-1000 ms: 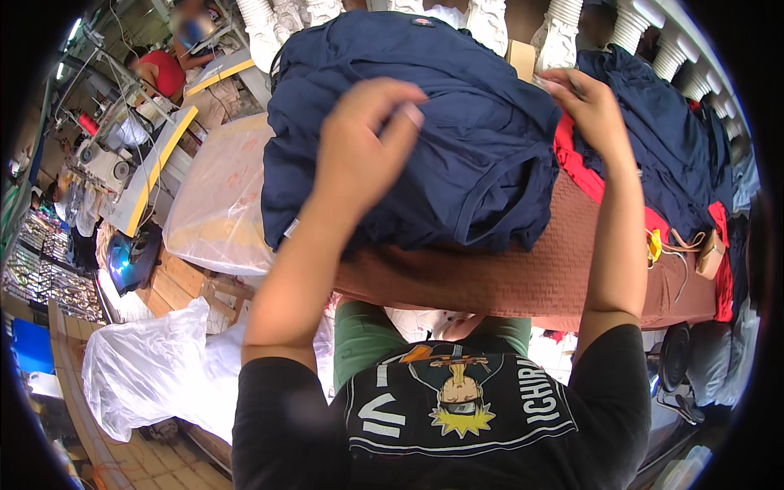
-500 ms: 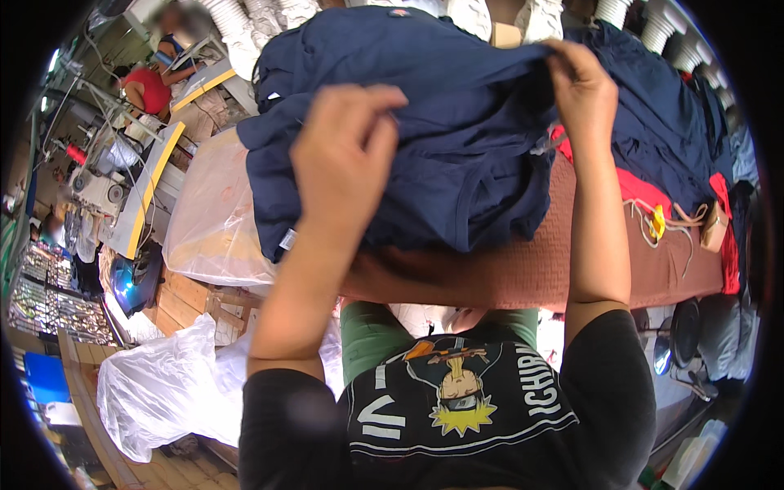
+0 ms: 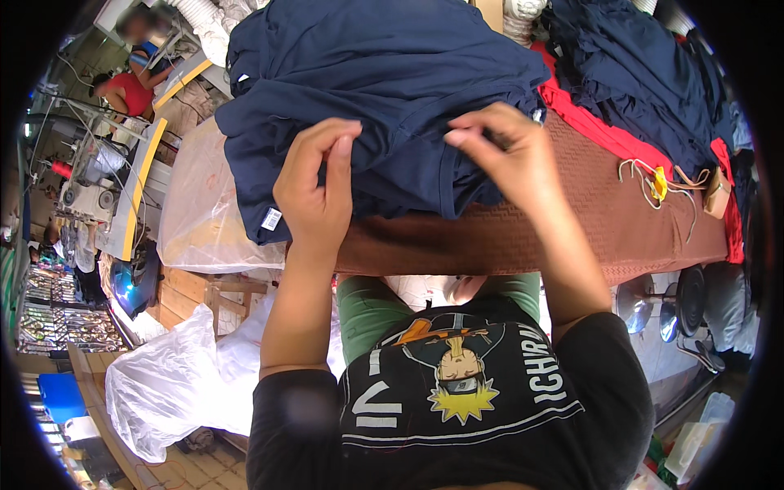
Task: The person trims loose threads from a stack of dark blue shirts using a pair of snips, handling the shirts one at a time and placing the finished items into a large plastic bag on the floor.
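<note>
A pile of dark navy garments lies on the brown-covered table in front of me, its near side rumpled, with a small white tag at the lower left corner. My left hand is over the near left part, fingers bent forward and the thumb apart from them. Over the near right part is my right hand, thumb and forefinger curved toward each other with a small gap. No cloth shows between the fingers of either hand. Whether the fingertips touch the fabric is hard to tell.
More navy garments and a red cloth strip lie at the right, near yellow-tied cords and a small tan block. A plastic-covered bundle is at the left. Beyond stand sewing machines and a person in red.
My right hand has let go of the lifted garment edge and come down toward the middle. The raised cloth now lies on the pile. My left hand has moved slightly lower and left.
</note>
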Demonstrator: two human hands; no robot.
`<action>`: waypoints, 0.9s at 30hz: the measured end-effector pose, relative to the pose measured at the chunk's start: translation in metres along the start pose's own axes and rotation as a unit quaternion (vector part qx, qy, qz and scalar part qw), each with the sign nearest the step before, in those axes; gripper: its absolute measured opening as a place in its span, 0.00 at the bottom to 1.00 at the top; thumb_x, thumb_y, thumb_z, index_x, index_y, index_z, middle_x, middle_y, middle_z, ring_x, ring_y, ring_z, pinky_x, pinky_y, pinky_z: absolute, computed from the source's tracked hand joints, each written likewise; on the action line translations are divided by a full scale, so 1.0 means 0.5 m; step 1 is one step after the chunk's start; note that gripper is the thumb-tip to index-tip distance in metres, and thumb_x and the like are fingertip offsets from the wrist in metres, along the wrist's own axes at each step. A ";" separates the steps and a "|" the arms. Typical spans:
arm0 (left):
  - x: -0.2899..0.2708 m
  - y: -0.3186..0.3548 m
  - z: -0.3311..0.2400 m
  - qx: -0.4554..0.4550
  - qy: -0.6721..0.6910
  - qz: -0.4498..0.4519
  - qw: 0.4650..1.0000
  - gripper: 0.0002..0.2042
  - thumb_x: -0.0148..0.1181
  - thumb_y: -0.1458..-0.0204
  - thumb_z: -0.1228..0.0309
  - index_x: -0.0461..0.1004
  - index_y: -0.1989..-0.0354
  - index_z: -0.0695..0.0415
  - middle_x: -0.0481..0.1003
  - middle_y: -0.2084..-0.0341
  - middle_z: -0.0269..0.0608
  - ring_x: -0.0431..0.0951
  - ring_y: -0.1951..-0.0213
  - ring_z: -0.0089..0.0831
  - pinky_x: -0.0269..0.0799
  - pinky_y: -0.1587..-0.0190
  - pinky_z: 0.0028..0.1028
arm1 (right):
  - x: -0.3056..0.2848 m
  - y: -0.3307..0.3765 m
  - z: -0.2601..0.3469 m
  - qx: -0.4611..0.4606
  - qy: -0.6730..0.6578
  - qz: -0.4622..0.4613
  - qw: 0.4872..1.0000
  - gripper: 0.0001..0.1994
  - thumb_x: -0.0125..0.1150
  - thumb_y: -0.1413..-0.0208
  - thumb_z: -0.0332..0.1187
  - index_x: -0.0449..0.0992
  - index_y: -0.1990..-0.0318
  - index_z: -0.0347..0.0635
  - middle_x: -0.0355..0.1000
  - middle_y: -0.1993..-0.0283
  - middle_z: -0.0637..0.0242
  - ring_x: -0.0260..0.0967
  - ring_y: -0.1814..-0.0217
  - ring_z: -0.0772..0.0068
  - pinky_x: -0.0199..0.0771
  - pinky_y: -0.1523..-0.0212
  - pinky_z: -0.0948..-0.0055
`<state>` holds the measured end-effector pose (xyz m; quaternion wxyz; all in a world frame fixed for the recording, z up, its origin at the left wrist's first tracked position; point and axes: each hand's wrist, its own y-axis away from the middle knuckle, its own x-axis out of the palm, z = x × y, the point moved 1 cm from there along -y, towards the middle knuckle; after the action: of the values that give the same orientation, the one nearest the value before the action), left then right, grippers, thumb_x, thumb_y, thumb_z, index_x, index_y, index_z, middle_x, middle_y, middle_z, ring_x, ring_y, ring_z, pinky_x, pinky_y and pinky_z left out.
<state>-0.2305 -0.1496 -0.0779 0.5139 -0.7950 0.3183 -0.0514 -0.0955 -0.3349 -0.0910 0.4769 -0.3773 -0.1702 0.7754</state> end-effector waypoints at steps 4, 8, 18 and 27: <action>0.043 -0.007 0.028 -0.080 0.067 0.036 0.994 0.08 0.54 0.42 0.79 0.78 0.58 0.61 0.79 0.61 0.41 0.78 0.59 0.28 0.70 0.55 0.23 | 0.082 0.000 0.017 0.054 0.025 0.026 0.998 0.15 0.72 0.53 0.38 0.80 0.64 0.36 0.75 0.71 0.59 0.75 0.70 0.67 0.73 0.65 0.72; 0.066 -0.006 0.036 -0.141 0.118 0.082 0.979 0.11 0.53 0.44 0.80 0.76 0.54 0.59 0.78 0.54 0.42 0.75 0.47 0.35 0.67 0.45 0.28 | 0.100 0.005 -0.008 0.089 -0.126 0.010 0.988 0.08 0.67 0.48 0.32 0.79 0.65 0.35 0.76 0.70 0.61 0.73 0.69 0.71 0.71 0.65 0.74; 0.069 -0.006 0.003 0.163 -0.224 0.100 0.956 0.12 0.67 0.58 0.73 0.80 0.63 0.48 0.77 0.60 0.26 0.76 0.59 0.29 0.68 0.60 0.29 | 0.048 0.005 0.029 0.135 -0.182 0.064 0.972 0.09 0.64 0.44 0.33 0.78 0.67 0.34 0.74 0.76 0.63 0.65 0.72 0.83 0.68 0.69 0.76; 0.048 -0.016 0.006 -0.242 0.043 0.074 0.967 0.08 0.63 0.46 0.71 0.81 0.61 0.59 0.80 0.74 0.34 0.75 0.74 0.14 0.69 0.71 0.18 | 0.006 0.003 0.071 0.014 0.019 0.002 1.000 0.12 0.62 0.45 0.30 0.72 0.54 0.38 0.74 0.66 0.58 0.73 0.67 0.58 0.72 0.65 0.65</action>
<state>-0.2066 -0.1586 -0.0782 0.2944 -0.8672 0.4004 0.0314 -0.1239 -0.3297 -0.0700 0.4836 -0.3861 -0.1493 0.7712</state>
